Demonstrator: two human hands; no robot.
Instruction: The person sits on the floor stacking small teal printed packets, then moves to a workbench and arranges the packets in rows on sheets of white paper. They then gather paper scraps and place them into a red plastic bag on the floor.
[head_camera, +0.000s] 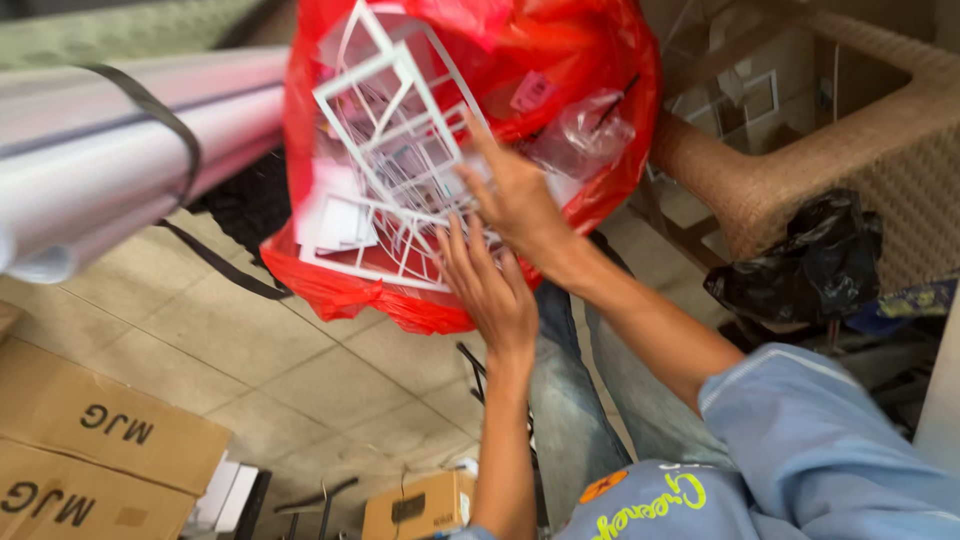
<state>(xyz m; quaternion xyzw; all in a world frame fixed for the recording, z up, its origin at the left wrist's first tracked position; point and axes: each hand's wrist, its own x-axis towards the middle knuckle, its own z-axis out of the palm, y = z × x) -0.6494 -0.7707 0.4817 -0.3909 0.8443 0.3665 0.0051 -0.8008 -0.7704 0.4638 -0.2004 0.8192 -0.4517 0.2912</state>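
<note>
While white pipes (110, 140) bound by a black strap cross at ten o'clock, a wicker chair (860, 130) with a black bag (800, 265) sits at three o'clock and cardboard boxes (90, 440) lie at eight o'clock (on the tiled floor). Both hands reach into the red bag (440, 150) at twelve o'clock: left hand (490, 290) and right hand (515, 195), fingers spread open, resting on white plastic frames (390, 140), gripping nothing

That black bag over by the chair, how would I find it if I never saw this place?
Look at the woven wicker chair on the right side of the view. At its foot sits the black plastic bag, crumpled and shiny. Unlike the big red bag under both hands, it is dark, smaller and untouched.
</note>
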